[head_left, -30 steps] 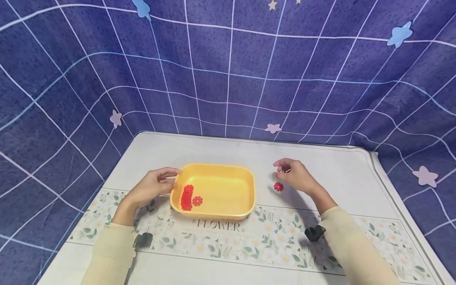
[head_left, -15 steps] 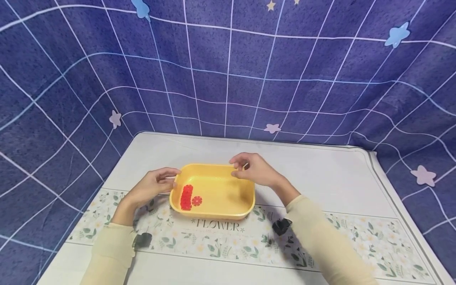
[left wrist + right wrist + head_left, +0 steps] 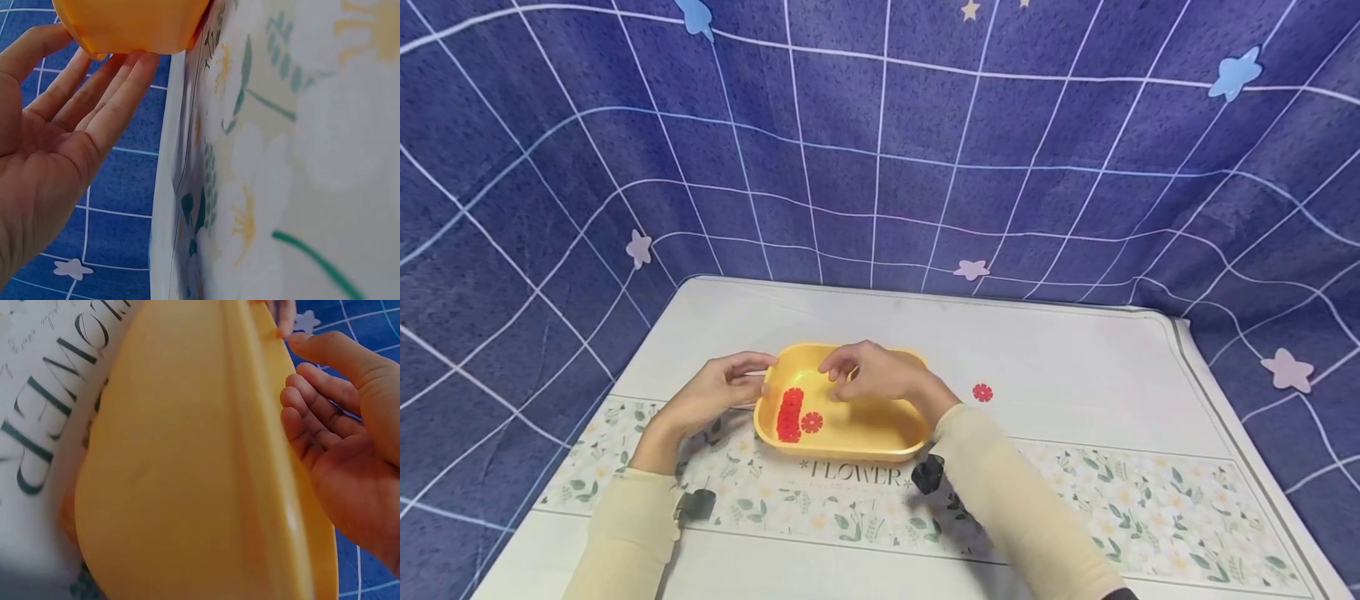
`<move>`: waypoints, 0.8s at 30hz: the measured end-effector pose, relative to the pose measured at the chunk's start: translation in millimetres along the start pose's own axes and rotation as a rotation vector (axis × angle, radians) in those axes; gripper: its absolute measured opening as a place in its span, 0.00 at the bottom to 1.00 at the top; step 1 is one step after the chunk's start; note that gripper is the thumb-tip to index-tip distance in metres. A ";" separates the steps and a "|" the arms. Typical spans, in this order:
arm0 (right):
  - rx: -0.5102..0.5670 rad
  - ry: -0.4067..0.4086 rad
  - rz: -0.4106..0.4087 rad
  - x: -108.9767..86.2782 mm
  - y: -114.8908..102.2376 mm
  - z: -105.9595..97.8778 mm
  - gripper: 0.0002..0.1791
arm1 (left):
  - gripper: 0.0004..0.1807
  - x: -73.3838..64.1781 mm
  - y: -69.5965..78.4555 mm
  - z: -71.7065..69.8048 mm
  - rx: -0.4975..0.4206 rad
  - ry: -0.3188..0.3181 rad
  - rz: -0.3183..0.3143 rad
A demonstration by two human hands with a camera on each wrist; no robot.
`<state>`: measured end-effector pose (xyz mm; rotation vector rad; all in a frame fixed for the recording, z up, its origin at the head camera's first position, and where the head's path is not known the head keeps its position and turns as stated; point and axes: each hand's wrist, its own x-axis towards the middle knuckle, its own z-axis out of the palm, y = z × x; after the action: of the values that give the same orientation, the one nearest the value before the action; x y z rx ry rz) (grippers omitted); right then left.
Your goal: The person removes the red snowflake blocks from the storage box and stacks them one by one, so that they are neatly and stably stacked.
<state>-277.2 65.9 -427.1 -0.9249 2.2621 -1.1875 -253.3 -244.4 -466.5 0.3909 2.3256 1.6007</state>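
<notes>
My left hand (image 3: 715, 387) is at the left end of the yellow tray (image 3: 865, 456), its fingers extended. In the left wrist view its fingertips touch the tray's outer wall (image 3: 137, 28). Over the tray's middle hovers my right hand (image 3: 876, 373), fingers loosely bent, thumb and index finger apart, with nothing visible between them. Inside the tray at the left lies an overlapping row of red snowflake discs (image 3: 790, 415). Beside it lies one single red disc (image 3: 811, 422). Another red disc (image 3: 982, 392) lies flat on the table, right of the tray. My right hand hides part of the tray floor.
The white table (image 3: 1075, 367) carries a floral printed band (image 3: 1150, 508) with the word FLOWER in front of the tray. A blue gridded curtain (image 3: 880, 150) with stars hangs at the back and sides. Dark wrist mounts (image 3: 928, 473) sit on both cream sleeves.
My right hand has moved left from beside the red disc on the table to above the tray. That disc, tilted before, now lies flat. The left hand stays at the tray.
</notes>
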 end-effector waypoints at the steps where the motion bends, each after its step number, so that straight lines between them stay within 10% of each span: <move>1: 0.003 -0.010 0.006 1.5 0.0 2.0 0.23 | 0.28 0.5 0.5 0.4 -0.001 0.000 0.000; 24: -0.132 -0.048 0.053 14.2 15.4 45.8 0.20 | 0.29 0.4 2.5 1.3 -0.024 0.008 -0.021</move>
<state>-263.8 36.5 -465.8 -0.9254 2.3346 -0.9928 -253.0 -242.3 -464.6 0.3537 2.3061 1.6217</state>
